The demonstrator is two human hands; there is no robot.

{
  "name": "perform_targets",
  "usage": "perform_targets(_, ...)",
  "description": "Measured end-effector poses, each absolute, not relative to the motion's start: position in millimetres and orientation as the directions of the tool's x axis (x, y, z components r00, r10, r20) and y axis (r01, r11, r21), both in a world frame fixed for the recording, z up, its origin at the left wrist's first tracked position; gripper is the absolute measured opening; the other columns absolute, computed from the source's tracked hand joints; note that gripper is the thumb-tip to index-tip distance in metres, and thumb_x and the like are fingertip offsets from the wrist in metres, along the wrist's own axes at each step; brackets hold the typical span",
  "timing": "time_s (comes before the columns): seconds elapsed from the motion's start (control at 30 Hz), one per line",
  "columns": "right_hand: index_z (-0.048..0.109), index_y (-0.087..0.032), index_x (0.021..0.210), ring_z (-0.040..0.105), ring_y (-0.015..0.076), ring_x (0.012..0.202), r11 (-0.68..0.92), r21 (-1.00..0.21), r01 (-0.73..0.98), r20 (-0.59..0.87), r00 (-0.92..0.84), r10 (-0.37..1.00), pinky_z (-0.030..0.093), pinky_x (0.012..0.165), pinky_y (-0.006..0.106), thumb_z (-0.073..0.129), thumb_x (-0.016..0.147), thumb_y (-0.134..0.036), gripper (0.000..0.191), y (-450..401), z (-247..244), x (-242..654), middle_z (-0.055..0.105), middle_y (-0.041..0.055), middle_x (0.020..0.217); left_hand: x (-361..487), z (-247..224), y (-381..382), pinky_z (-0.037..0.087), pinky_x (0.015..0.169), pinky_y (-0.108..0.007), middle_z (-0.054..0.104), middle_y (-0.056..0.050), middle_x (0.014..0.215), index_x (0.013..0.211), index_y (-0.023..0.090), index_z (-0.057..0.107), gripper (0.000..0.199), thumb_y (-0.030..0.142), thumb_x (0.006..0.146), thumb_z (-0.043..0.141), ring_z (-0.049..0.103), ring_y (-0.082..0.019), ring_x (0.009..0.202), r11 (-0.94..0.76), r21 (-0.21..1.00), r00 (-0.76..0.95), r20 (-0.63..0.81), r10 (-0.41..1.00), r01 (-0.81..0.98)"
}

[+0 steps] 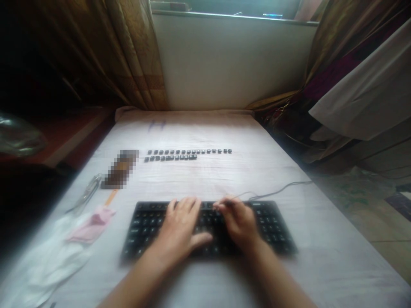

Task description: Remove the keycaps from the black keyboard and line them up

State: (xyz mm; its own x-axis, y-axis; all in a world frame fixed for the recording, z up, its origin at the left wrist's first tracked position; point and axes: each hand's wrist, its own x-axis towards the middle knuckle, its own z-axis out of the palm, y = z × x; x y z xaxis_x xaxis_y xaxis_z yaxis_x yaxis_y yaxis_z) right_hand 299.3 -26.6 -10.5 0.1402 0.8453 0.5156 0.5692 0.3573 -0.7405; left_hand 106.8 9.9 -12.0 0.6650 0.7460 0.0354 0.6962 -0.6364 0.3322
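A black computer keyboard (147, 231) lies flat on the cloth-covered table. My left hand (181, 222) rests across its left half, fingers stretched out and thumb apart. Over the upper middle keys, my right hand (239, 220) is closed in a pinch. A small dark, slender thing (228, 202) shows at its fingertips, too blurred to name. The keys under both hands are hidden. Beyond the keyboard, loose black keycaps (192, 152) stand in two rows, the nearer row shorter.
A grey cable (282, 187) runs from behind the keyboard to the table's right edge. On the left lie a pixelated brown object (120, 170), a metallic tool (88, 190), a pink cloth (93, 224) and white crumpled material (48, 256). Curtains (141, 55) hang beyond the table.
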Motion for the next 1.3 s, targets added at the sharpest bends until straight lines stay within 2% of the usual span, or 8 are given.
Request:
perform_targets(0.13,0.057,-0.024,0.095,0.072,0.0163,0.060,0.303,-0.835,0.460,0.467,0.300,0.832,0.060,0.059,0.028,0.054,0.093,-0.025,0.004,-26.8,-5.9,300.8,0.075,-0.0005,0.075,106.3,-13.9,9.7,0.026,0.111,-0.061,0.049,-0.018,0.146,0.144,0.019,0.043,0.077,0.058,0.081,0.065,0.043,-0.036,0.134,-0.629,0.337,0.655,0.048,0.754,0.700)
perform_targets(0.27,0.058,-0.024,0.092,0.073,0.0173,0.065,0.310,-0.849,0.429,0.437,0.239,0.867,0.061,0.063,0.029,0.054,0.093,-0.026,0.004,-28.9,-6.8,300.2,0.075,0.0010,0.077,109.6,-11.0,10.5,0.028,0.110,-0.057,0.055,-0.015,0.141,0.139,0.022,0.048,0.062,0.052,0.086,0.062,0.049,-0.033,0.129,-0.622,0.393,0.630,0.126,0.766,0.678)
perform_targets(0.43,0.059,-0.024,0.095,0.074,0.0175,0.069,0.381,-0.825,0.418,0.482,0.169,0.860,0.061,0.064,0.027,0.055,0.092,-0.020,0.006,-30.9,-4.3,296.9,0.074,0.0009,0.078,120.5,6.9,17.3,0.046,0.096,-0.043,0.070,-0.006,0.114,0.118,0.025,0.063,0.031,0.036,0.088,0.063,0.063,-0.025,0.105,-0.610,0.564,0.633,0.189,0.751,0.556)
perform_targets(0.53,0.060,-0.023,0.094,0.073,0.0169,0.066,0.411,-0.796,0.445,0.517,0.144,0.844,0.059,0.060,0.026,0.054,0.091,-0.018,0.008,-31.1,-1.7,296.4,0.073,0.0015,0.077,125.1,14.5,22.9,0.050,0.083,-0.033,0.074,-0.002,0.098,0.102,0.027,0.069,0.016,0.033,0.091,0.059,0.067,-0.020,0.089,-0.542,0.675,0.659,0.108,0.744,0.501)
perform_targets(0.73,0.063,-0.023,0.096,0.073,0.0170,0.073,0.471,-0.753,0.459,0.559,0.070,0.826,0.060,0.066,0.026,0.053,0.091,-0.014,0.014,-30.7,1.5,297.6,0.075,0.0033,0.083,126.6,17.0,32.3,0.048,0.074,-0.027,0.075,0.001,0.092,0.095,0.027,0.072,0.018,0.035,0.089,0.058,0.068,-0.018,0.083,-0.408,0.738,0.669,-0.079,0.739,0.538)
perform_targets(0.97,0.064,-0.024,0.095,0.074,0.0168,0.075,0.441,-0.769,0.463,0.573,0.193,0.796,0.061,0.069,0.027,0.057,0.090,-0.014,0.013,-30.9,1.5,301.1,0.076,0.0018,0.083,125.6,15.3,41.8,0.050,0.086,-0.029,0.075,0.000,0.100,0.102,0.024,0.072,0.022,0.029,0.083,0.062,0.068,-0.018,0.093,-0.178,0.876,0.678,-0.203,0.707,0.449)
perform_targets(1.17,0.062,-0.023,0.094,0.074,0.0172,0.067,0.310,-0.841,0.443,0.496,0.402,0.770,0.062,0.064,0.029,0.059,0.091,-0.023,0.005,-30.4,-1.4,311.4,0.076,0.0016,0.081,123.0,21.5,58.6,0.050,0.087,-0.029,0.076,0.001,0.101,0.104,0.026,0.072,0.023,0.035,0.087,0.059,0.069,-0.017,0.093,-0.269,0.825,0.681,-0.177,0.711,0.496)
perform_targets(1.3,0.063,-0.022,0.091,0.074,0.0181,0.064,0.270,-0.851,0.450,0.473,0.434,0.767,0.062,0.062,0.030,0.059,0.091,-0.029,0.008,-29.6,-1.5,315.8,0.077,0.0023,0.079,134.7,20.1,92.0,0.051,0.079,-0.028,0.077,0.000,0.092,0.096,0.025,0.073,0.021,0.040,0.085,0.063,0.069,-0.018,0.084,-0.409,0.593,0.583,-0.129,0.802,0.694)
